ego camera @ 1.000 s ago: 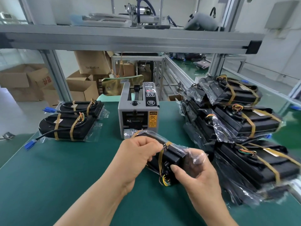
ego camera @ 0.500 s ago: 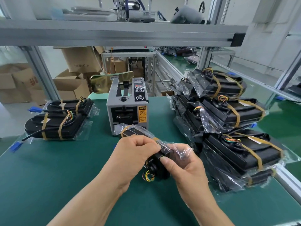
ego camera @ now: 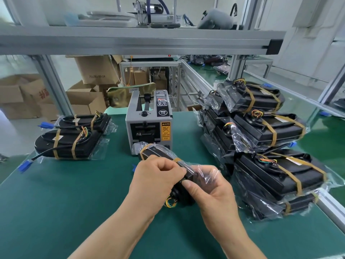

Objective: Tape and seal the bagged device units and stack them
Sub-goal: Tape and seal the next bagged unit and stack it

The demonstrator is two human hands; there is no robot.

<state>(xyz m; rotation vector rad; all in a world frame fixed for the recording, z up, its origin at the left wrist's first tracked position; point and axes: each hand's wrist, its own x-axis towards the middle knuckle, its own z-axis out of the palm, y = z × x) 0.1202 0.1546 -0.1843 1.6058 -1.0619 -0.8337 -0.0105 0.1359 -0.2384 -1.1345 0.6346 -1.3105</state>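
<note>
A green bench mat [ego camera: 56, 212] covered the worktop beneath an aluminium shelf beam [ego camera: 130, 42], which was carried on a slanted aluminium post [ego camera: 54, 85]. On the shelf lay a stack of white trays [ego camera: 110, 17], a looped blue hose [ego camera: 158, 5] and a rounded grey device [ego camera: 214, 18] too indistinct to identify. Behind the bench an open cardboard box [ego camera: 89, 101] sat below a printed cardboard box [ego camera: 97, 70], and a second green-topped bench [ego camera: 211, 71] ran away at the right rear.

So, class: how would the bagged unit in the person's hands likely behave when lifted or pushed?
The bagged unit probably stays stiff, given its boxy black body. Its loose clear film likely slips and crinkles. Dangling coloured wires could snag.
</note>
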